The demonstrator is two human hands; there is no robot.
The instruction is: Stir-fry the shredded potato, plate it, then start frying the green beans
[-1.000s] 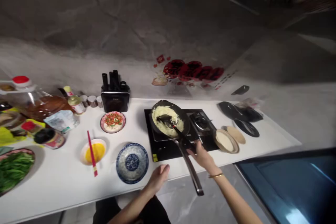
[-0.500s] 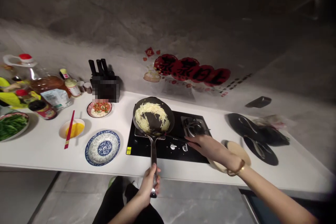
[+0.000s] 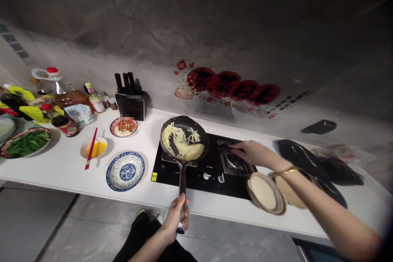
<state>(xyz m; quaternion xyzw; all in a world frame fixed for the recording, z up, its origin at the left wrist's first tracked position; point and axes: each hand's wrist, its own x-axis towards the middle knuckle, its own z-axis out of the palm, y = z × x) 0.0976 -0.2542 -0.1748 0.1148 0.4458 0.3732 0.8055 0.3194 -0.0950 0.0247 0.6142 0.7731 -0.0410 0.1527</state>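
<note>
My left hand point(image 3: 178, 215) is wrapped around the metal handle of a dark wok point(image 3: 201, 127), which stands on the left burner of a black gas stove point(image 3: 196, 180). Pale shredded strips, perhaps potato point(image 3: 173, 135), lie in the wok, heaped to the left and along the near side. My right hand point(image 3: 253, 152) is closed over the right burner, gripping the end of a black spatula point(image 3: 213, 144). Its blade reaches into the wok and is partly covered by the shreds. A blue-and-white plate point(image 3: 111, 170) sits left of the stove.
A bowl of beaten egg point(image 3: 100, 148) has red chopsticks point(image 3: 91, 149) across it. Behind are a plate of chopped peppers point(image 3: 124, 126) and a knife block point(image 3: 135, 106). Greens point(image 3: 27, 142), bottles and an oil jug point(image 3: 66, 95) stand left. Beige bowls point(image 3: 264, 191) and black lids point(image 3: 303, 159) are right.
My left hand has taken hold of the wok handle. My right hand has lifted and shifted with the spatula, and the shreds have moved from a ring into a heap.
</note>
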